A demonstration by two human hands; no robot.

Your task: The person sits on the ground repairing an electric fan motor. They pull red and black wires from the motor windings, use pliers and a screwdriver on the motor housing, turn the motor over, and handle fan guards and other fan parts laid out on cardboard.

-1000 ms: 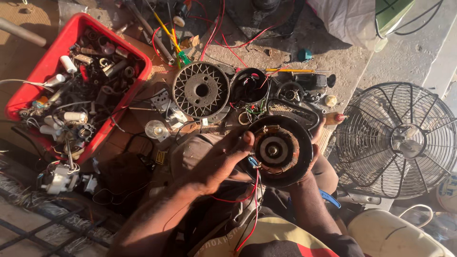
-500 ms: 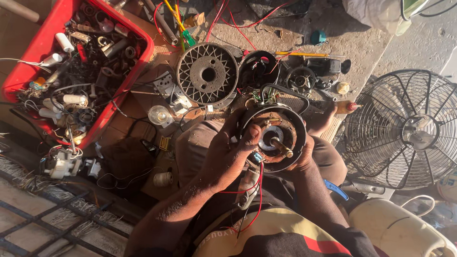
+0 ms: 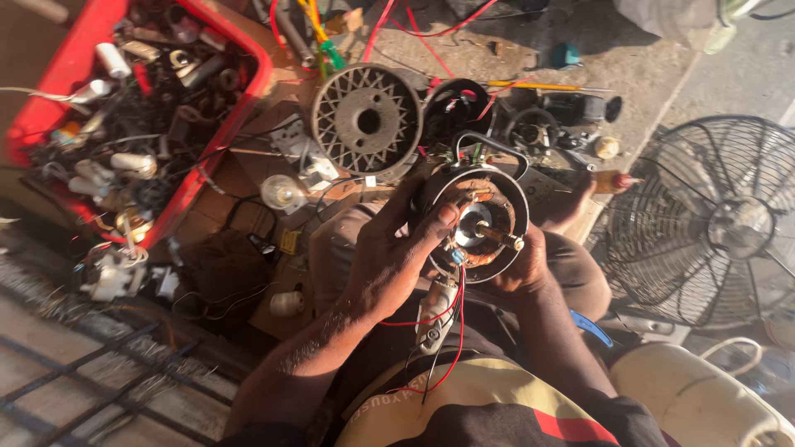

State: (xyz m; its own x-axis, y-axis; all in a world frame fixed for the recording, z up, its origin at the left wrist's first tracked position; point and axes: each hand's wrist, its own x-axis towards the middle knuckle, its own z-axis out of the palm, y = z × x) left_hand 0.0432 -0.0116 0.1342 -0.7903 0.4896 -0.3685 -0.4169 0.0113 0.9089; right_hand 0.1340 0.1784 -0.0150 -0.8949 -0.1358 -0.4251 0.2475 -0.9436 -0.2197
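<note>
I hold a round fan motor (image 3: 479, 220) with copper windings and a short shaft over my lap. My left hand (image 3: 389, 257) grips its left rim, the fingers curled over the front. My right hand (image 3: 523, 266) cups its lower right side from behind. Red and white wires (image 3: 439, 319) hang from the motor down toward my shirt. A grey finned motor cover (image 3: 367, 120) lies on the ground just above the motor, with a black ring part (image 3: 458, 108) beside it.
A red crate (image 3: 199, 178) full of small parts and wires stands at the upper left. A wire fan guard (image 3: 729, 223) lies at the right, a white fan base (image 3: 704, 397) at the lower right. Screwdrivers (image 3: 534, 85), a bulb (image 3: 281, 192) and loose cables litter the ground.
The view has shifted, so the crate and parts sit further up and left. My left hand has slid further onto the motor's left rim and front. The motor stays in both hands.
</note>
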